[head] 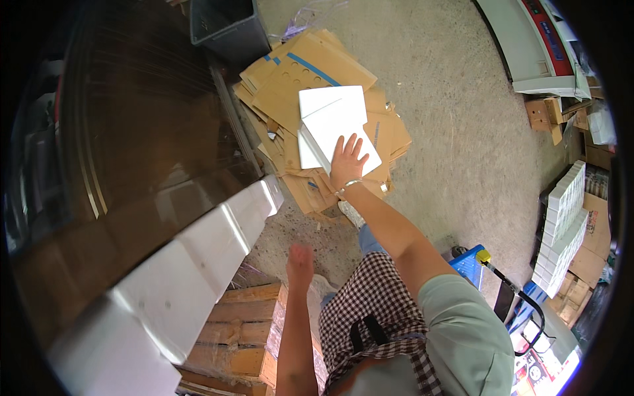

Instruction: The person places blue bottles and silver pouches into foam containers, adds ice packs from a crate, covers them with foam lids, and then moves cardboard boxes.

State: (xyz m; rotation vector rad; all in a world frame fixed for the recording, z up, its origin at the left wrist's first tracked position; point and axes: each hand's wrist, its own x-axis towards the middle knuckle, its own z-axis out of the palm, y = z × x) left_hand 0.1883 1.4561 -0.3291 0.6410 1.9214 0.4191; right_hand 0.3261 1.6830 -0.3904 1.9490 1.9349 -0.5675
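Observation:
White foam lids or panels (333,106) lie overlapping on a pile of flattened cardboard boxes (391,131) on the floor. My right hand (348,161) rests on the uppermost white piece, palm down with fingers spread, and a bracelet circles its wrist. The piece under it sits at an angle, one long side edge showing. Nearer my body, my left hand (300,267) hangs above the concrete, away from the pile. It is blurred, its fingers look curled, and nothing shows in it.
Left stands a row of white foam boxes (198,262) beside a dark glossy panel (148,123). A plastic-wrapped wooden crate (237,341) is below them. A dark plastic bin (228,34) stands behind the cardboard. Right are a blue trolley (468,265) and white plastic crates (559,222).

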